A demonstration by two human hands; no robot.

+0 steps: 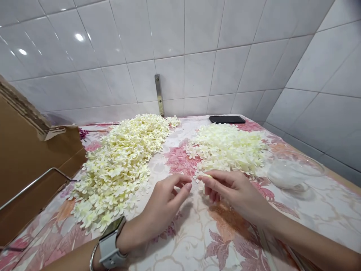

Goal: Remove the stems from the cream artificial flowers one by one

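My left hand (170,200), with a watch (113,242) on its wrist, is at the middle of the floral tablecloth (194,241). Its thumb and forefinger are bent close together, and nothing clear shows between them. Just to the right, my right hand (232,188) pinches a small pale yellow-white flower piece (207,175) at its fingertips. The two hands do not touch. A large heap of cream artificial flowers (124,158) lies left of my hands. Beyond my right hand is a smaller heap of whiter flowers (231,146).
A black phone (227,119) lies at the back edge near the tiled wall (197,75). At right stands a clear bowl (293,173) with whitish contents. A cardboard box (36,162) and a bent metal rod (31,184) are at left. A metal strip (159,94) is upright against the wall.
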